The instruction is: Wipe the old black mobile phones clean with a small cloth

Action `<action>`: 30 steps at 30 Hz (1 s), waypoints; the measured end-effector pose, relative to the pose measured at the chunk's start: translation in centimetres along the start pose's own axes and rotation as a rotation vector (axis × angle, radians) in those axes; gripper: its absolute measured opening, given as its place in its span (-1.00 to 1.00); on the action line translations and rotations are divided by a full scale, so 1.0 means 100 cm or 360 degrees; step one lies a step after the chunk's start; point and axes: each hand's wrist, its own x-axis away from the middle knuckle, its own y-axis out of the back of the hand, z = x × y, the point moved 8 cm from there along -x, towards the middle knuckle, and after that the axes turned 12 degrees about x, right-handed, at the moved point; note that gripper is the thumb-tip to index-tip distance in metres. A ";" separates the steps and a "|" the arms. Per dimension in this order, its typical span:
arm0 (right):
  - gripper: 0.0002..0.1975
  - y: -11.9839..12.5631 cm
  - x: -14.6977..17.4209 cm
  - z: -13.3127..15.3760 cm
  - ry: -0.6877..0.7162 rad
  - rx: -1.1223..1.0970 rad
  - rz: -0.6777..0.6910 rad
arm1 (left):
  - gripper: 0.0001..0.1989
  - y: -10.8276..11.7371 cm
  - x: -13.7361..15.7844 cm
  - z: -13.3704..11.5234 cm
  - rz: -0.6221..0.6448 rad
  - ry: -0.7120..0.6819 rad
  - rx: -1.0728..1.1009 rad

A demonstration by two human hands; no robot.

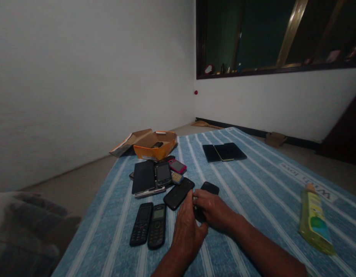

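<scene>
My left hand and my right hand meet near the front of the table. Between them is a dark mobile phone, mostly hidden by my fingers, and both hands are closed on it. A black smartphone lies just beyond my left fingertips. Past my right knuckles another dark phone shows in part. Two black keypad phones, one on the left and one on the right, lie side by side to the left of my left hand.
A pile of phones holds a dark flat device, a touchscreen phone and a pink phone. Behind it stands an open orange box with a phone inside. Several dark tablets or phones lie farther back. A yellow-green bottle lies at right.
</scene>
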 end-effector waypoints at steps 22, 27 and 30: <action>-0.70 0.007 0.038 -0.041 -0.0459 0.0427 -0.0116 | -0.12 -0.002 0.003 0.000 0.0029 -0.0012 -0.0018; -0.63 0.001 0.045 -0.019 -0.0290 0.0368 -0.0126 | -0.16 -0.002 0.003 0.001 0.0004 -0.0013 -0.0031; -0.62 -0.001 0.044 -0.009 -0.0227 0.0269 -0.0083 | -0.19 -0.003 0.003 0.004 0.0011 -0.0015 -0.0046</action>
